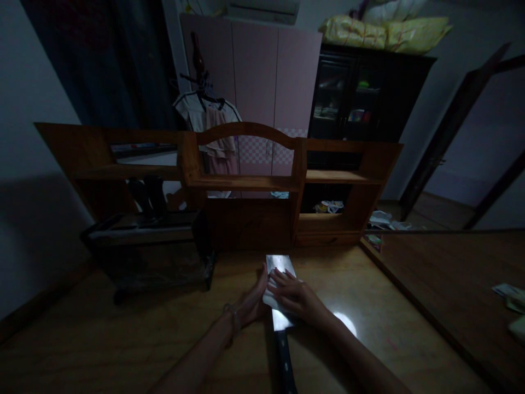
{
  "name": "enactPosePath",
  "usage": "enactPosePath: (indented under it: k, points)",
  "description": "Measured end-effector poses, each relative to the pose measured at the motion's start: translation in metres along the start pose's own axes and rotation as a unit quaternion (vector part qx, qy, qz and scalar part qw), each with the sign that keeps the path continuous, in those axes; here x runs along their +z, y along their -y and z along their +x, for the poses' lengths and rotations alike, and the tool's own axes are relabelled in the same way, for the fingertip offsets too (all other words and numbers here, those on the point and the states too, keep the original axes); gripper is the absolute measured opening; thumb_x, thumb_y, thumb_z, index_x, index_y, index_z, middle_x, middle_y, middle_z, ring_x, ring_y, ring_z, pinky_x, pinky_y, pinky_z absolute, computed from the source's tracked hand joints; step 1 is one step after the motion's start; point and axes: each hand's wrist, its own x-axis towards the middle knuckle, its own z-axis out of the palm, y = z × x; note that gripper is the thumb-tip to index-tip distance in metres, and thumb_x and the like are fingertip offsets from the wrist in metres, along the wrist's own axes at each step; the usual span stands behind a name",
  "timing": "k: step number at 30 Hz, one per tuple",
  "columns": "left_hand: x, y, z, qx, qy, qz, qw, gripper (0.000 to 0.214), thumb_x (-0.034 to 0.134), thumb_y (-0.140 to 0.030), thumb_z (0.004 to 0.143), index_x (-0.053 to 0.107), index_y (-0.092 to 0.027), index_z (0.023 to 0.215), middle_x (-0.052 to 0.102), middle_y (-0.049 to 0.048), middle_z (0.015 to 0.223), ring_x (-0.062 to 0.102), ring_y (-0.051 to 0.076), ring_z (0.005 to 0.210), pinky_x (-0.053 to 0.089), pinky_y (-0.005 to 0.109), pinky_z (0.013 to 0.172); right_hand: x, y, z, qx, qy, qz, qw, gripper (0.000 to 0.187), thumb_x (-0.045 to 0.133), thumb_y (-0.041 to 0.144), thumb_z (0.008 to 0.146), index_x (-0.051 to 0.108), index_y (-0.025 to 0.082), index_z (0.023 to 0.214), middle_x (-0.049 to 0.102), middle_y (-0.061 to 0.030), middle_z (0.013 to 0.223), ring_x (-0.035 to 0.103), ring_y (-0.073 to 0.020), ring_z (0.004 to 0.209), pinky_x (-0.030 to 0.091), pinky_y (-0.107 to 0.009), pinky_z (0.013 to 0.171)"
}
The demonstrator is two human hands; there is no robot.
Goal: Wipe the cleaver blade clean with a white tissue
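Two bare hands meet low in the middle of a dim room, but the biggest thing in view is the glossy wooden surface [123,339] that runs from nine o'clock across to three. A bright patch of reflected light sits at four o'clock from the hands.

A long wooden shelf unit [246,186] with an arched top stands on the surface at twelve o'clock from the hands. Behind the shelf unit, also toward twelve, is a pink wardrobe [266,71]. A dark cabinet [361,93] stands at one o'clock with yellow bundles [385,33] piled on top. Pale clothes [209,117] hang on a stand at eleven.

The cleaver [279,264] lies flat on the surface just short of the shelf unit. Its broad blade points to twelve and its dark handle [285,355] runs back toward six.

The right hand [297,298] comes in from five o'clock and lies palm down across the middle of the blade. Its fingers are spread and flat, not curled round anything, and they press on a white cloth [268,298].

The left hand [254,300] comes in from seven o'clock and stands on its edge against the blade's nine o'clock side. Its fingers are straight and held together, touching the cloth's edge and gripping nothing. A thin bracelet [233,317] circles the left wrist.

The cloth lies on the blade between the two hands, mostly under the right fingers.
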Motion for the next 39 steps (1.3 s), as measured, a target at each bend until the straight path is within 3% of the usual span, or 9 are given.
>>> enactPosePath:
  k: [5, 11, 18, 22, 26, 30, 33, 39]
  points:
    - [0.003, -0.001, 0.0, -0.016, -0.047, 0.047, 0.998, 0.075, 0.032, -0.07, 0.089, 0.059, -0.008, 0.122, 0.071, 0.0193, 0.104, 0.069, 0.028, 0.096, 0.052, 0.035, 0.083, 0.001, 0.005, 0.001, 0.002, 0.002, 0.054, 0.999, 0.04, 0.052, 0.036, 0.096, 0.051, 0.032, 0.136, 0.041, -0.0053, 0.147, 0.034, -0.0229, 0.139, 0.022, -0.049, 0.117]
    - [0.001, 0.0, 0.002, 0.011, -0.007, 0.028, 1.0, 0.07, 0.033, -0.068, 0.09, 0.059, -0.011, 0.123, 0.07, 0.0178, 0.107, 0.066, 0.029, 0.105, 0.05, 0.038, 0.089, -0.008, 0.015, -0.001, 0.003, 0.013, 0.078, 0.997, 0.037, 0.053, 0.035, 0.095, 0.055, 0.032, 0.132, 0.051, -0.0035, 0.14, 0.042, -0.0232, 0.135, 0.025, -0.051, 0.116]
    - [0.005, -0.002, 0.001, 0.001, 0.003, -0.012, 1.0, 0.069, 0.034, -0.066, 0.091, 0.057, -0.01, 0.124, 0.07, 0.0177, 0.107, 0.066, 0.029, 0.104, 0.047, 0.042, 0.094, -0.003, 0.021, -0.006, -0.003, 0.03, -0.015, 0.999, 0.042, 0.048, 0.023, 0.097, 0.048, 0.034, 0.138, 0.044, -0.0015, 0.145, 0.038, -0.0223, 0.137, 0.026, -0.049, 0.116]
    - [-0.003, 0.001, 0.005, 0.002, 0.022, -0.026, 0.999, 0.069, 0.037, -0.065, 0.09, 0.058, -0.008, 0.124, 0.069, 0.0188, 0.109, 0.065, 0.028, 0.106, 0.044, 0.041, 0.099, 0.003, 0.034, -0.02, 0.029, 0.009, -0.043, 0.999, 0.052, 0.044, 0.015, 0.095, 0.04, 0.034, 0.143, 0.037, 0.0004, 0.15, 0.034, -0.0207, 0.14, 0.028, -0.044, 0.117]
    - [-0.019, 0.007, 0.009, -0.001, 0.044, -0.035, 0.998, 0.062, 0.042, -0.058, 0.093, 0.057, -0.007, 0.125, 0.068, 0.0186, 0.11, 0.064, 0.028, 0.107, 0.041, 0.04, 0.101, 0.007, 0.045, -0.039, 0.06, -0.007, -0.042, 0.997, 0.058, 0.04, 0.008, 0.092, 0.04, 0.037, 0.143, 0.038, 0.0041, 0.15, 0.037, -0.0193, 0.139, 0.031, -0.042, 0.116]
    - [-0.028, 0.013, 0.011, 0.021, -0.01, -0.018, 1.0, 0.048, 0.056, -0.04, 0.092, 0.051, -0.013, 0.131, 0.069, 0.014, 0.106, 0.067, 0.025, 0.098, 0.043, 0.039, 0.099, 0.007, 0.049, -0.059, 0.106, -0.023, -0.031, 0.994, 0.056, 0.04, 0.011, 0.093, 0.043, 0.042, 0.14, 0.036, 0.009, 0.15, 0.039, -0.0201, 0.137, 0.032, -0.044, 0.116]
    - [-0.028, 0.014, 0.011, 0.049, -0.035, 0.0, 0.998, 0.054, 0.062, -0.03, 0.089, 0.043, -0.02, 0.138, 0.067, 0.0126, 0.112, 0.066, 0.025, 0.099, 0.044, 0.042, 0.097, 0.008, 0.046, -0.073, 0.139, -0.025, -0.024, 0.99, 0.056, 0.037, 0.012, 0.093, 0.042, 0.04, 0.141, 0.036, 0.0077, 0.15, 0.038, -0.0211, 0.138, 0.032, -0.047, 0.115]
    - [-0.025, 0.014, 0.01, 0.048, -0.044, -0.011, 0.998, 0.059, 0.067, -0.022, 0.085, 0.043, -0.02, 0.138, 0.062, 0.0132, 0.122, 0.063, 0.027, 0.108, 0.044, 0.041, 0.099, 0.009, 0.032, -0.09, 0.137, -0.058, -0.004, 0.989, 0.057, 0.04, 0.011, 0.089, 0.046, 0.036, 0.14, 0.038, 0.005, 0.149, 0.04, -0.0237, 0.136, 0.034, -0.049, 0.114]
